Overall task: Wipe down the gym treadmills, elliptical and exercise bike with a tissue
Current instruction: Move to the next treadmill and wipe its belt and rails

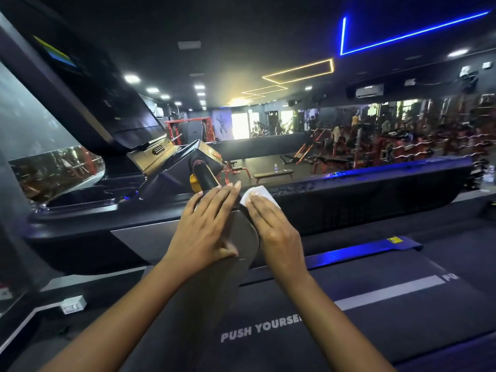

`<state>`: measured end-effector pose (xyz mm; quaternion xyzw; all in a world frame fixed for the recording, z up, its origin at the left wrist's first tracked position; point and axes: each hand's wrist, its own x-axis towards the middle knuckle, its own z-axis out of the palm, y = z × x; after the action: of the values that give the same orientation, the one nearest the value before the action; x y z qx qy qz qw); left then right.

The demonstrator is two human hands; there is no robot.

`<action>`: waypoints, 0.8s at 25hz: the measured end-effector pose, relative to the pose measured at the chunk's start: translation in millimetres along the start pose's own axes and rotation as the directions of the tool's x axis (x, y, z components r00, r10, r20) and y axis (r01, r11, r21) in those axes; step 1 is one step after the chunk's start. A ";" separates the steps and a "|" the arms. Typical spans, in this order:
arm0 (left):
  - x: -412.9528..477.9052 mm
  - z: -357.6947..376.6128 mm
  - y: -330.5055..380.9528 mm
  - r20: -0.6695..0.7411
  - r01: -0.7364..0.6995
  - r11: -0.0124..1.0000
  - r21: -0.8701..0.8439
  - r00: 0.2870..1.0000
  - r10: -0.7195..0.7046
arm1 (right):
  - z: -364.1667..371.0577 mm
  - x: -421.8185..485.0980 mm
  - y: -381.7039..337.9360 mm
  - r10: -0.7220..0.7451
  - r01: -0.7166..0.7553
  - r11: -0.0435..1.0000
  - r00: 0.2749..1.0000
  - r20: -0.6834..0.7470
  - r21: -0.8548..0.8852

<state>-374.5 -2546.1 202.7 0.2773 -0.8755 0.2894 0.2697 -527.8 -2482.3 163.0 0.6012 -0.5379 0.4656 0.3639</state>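
Tissue (259,193) lies under the right grip (271,224), fingers pressed flat; left grip (206,224) rests spread on the treadmill (375,194). Even pressure and long strokes should serve.

1. The treadmill belt (375,345) carries white capital lettering (261,331) reading "PUSH YOURSE"; the remaining letters are hidden.
2. The same belt shows a second white print (449,277) at the end of a white stripe (389,292). Only "PU" is legible before the picture edge.
3. A yellow label (394,240) sits on the blue-lit strip beyond the belt; its marking is too small to read.
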 end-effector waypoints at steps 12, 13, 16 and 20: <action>0.6 1.7 1.1 0.013 0.012 1.000 0.025 1.000 -0.012 | -12.3 19.7 0.2 -0.042 0.041 0.999 0.999 0.015 0.023; 0.7 1.9 0.7 0.010 0.008 1.000 0.027 1.000 -0.009 | -8.4 20.2 -8.2 -0.095 0.094 0.995 0.994 0.045 0.013; -0.3 2.5 0.1 0.015 0.012 0.999 0.032 1.000 -0.013 | -11.6 26.7 7.9 -0.082 0.084 0.996 0.992 0.092 -0.017; -0.5 3.7 -0.1 0.007 0.004 1.000 0.021 1.000 -0.005 | -37.2 36.6 72.2 0.114 -0.095 0.988 0.982 0.149 -0.125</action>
<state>-375.3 -2548.4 199.9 0.2832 -0.8728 0.2972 0.2642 -605.6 -2470.0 204.4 0.5842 -0.6219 0.4035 0.3305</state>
